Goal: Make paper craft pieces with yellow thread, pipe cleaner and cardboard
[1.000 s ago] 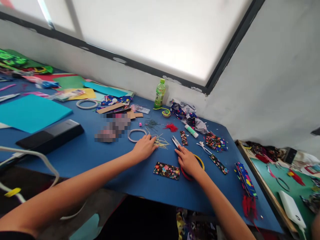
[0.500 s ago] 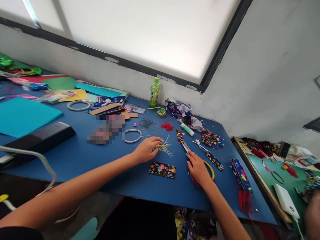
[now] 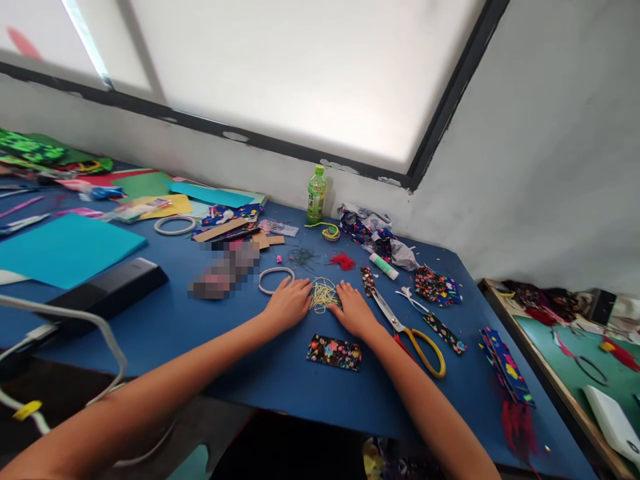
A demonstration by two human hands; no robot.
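A loose heap of pale yellow threads (image 3: 324, 295) lies on the blue table between my two hands. My left hand (image 3: 290, 303) rests flat at its left side, fingers extended. On the right side my right hand (image 3: 354, 308) lies with its fingers spread, touching or nearly touching the threads. Scissors (image 3: 400, 327) with yellow and red handles lie beside my right wrist, their blades by a small floral strip (image 3: 367, 281). Nearer the front edge is a dark floral fabric rectangle (image 3: 333, 352). A white ring (image 3: 277, 280) sits just behind my left hand.
Red threads (image 3: 343, 261), a glue stick (image 3: 384, 266) and a green bottle (image 3: 316, 195) stand or lie farther back. Crumpled fabric (image 3: 367, 225) is near the wall. Blue paper (image 3: 73, 248) and a black device (image 3: 107, 290) are at left. A blue floral piece (image 3: 507, 365) is at right.
My right hand has let go of the scissors and moved left to the threads. The threads are now gathered into a tighter heap. The camera view has shifted slightly.
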